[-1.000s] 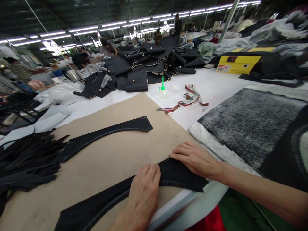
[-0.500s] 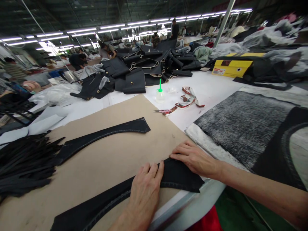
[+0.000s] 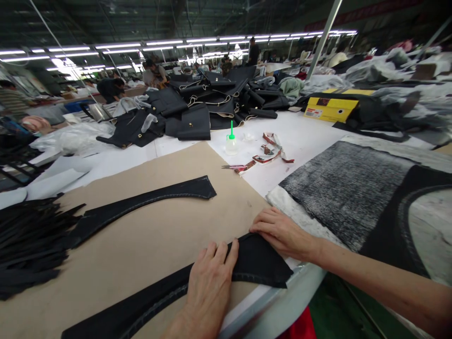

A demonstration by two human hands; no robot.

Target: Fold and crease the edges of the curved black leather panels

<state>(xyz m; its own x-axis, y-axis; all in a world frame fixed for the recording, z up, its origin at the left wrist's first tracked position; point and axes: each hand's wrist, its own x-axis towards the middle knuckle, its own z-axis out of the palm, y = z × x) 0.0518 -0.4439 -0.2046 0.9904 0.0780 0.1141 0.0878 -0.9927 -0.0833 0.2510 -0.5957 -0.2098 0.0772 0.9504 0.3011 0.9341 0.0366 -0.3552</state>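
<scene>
- Two curved black panels are lying on one brown board (image 3: 158, 245) at the table's rounded edge.
- The near panel (image 3: 261, 266) is sitting at the board's front corner, its wide end reaching past the board towards the table (image 3: 310, 129) rim.
- The left hand (image 3: 208, 282) is lying flat on the near panel, fingers straight and together, pressing down rather than gripping.
- The right hand (image 3: 282, 233) is resting palm-down just beside it, fingertips touching the panel's upper edge, clasping nothing.
- The far panel (image 3: 141, 202) is lying untouched across the middle of the board, well apart from both hands.
- One heap of thin black strips (image 3: 28, 245) is spilling onto the board's left end; they are too many and too tangled to count.
- One small bottle (image 3: 231, 141) with a green nozzle is standing upright on the white table; its contents cannot be made out.
- One pair of pink-handled scissors (image 3: 233, 166) is lying near the bottle, beside a curl of red-and-white tape (image 3: 271, 150).
- One grey mat (image 3: 346, 188) is covering the table to the right.
- One yellow box (image 3: 332, 108) is lying flat farther back, its inside hidden.
- A mound of black bags (image 3: 197, 108) is filling the table's far end.
</scene>
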